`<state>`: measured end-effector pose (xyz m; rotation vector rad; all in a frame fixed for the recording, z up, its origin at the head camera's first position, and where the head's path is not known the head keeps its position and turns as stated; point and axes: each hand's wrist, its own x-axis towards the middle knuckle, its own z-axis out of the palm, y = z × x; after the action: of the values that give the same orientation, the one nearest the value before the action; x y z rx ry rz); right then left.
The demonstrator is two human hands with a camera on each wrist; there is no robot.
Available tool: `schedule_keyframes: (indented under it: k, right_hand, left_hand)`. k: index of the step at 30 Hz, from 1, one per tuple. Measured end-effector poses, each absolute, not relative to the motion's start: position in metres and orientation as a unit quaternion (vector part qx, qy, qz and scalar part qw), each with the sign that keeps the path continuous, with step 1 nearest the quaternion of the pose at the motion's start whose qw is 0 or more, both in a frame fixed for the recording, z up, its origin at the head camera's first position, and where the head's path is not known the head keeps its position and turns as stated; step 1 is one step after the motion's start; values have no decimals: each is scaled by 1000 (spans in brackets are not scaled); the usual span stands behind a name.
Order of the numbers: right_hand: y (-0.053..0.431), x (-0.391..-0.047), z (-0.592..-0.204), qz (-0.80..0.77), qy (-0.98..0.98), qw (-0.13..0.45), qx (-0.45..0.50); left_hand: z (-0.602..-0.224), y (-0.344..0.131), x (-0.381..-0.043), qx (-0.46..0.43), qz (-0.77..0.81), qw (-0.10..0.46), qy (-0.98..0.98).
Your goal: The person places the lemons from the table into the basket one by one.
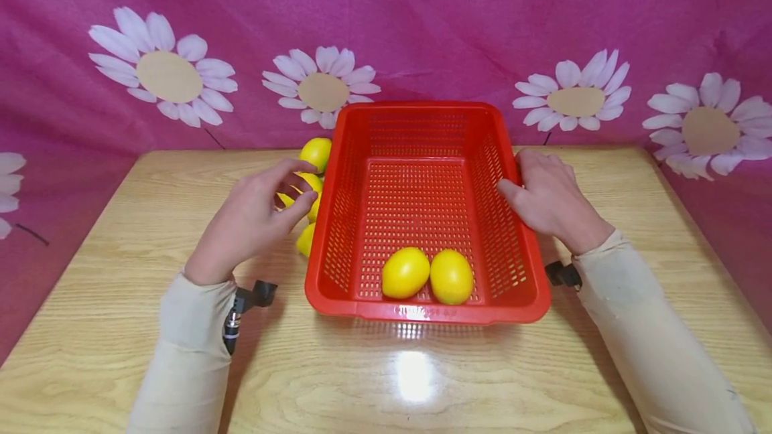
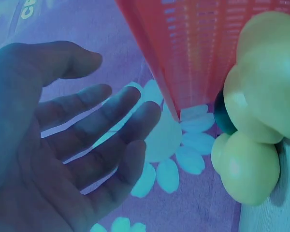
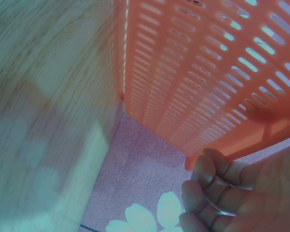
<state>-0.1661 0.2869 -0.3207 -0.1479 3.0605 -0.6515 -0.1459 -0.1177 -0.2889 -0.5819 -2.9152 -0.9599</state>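
A red plastic basket with perforated walls and floor stands on the table. Two yellow lemons lie side by side at its near end. My right hand grips the basket's right rim, thumb over the inside and fingers outside; the right wrist view shows these fingers curled by the rim. Several more lemons sit against the basket's left outer side, partly hidden by my left hand and the basket. In the left wrist view that hand has loosely bent fingers and holds nothing, apart from the lemons.
Behind the wooden table hangs a pink cloth printed with white daisies. In the left wrist view, a dark green thing shows between the basket and the lemons; its kind is unclear. A black wrist camera mount sits by the left sleeve.
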Motion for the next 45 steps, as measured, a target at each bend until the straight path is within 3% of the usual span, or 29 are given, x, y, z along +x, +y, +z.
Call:
schedule_keyframes:
  k: [12,45]
  right_hand:
    - [287,-167,-321,-210,977,5,-48]
    - [287,-167,-321,-204,978,-2,-49]
  left_hand:
    - [-295,-125,-153,-184,-286,-58,-939]
    - [-325,-120,-164,-221,-241,-146,-934]
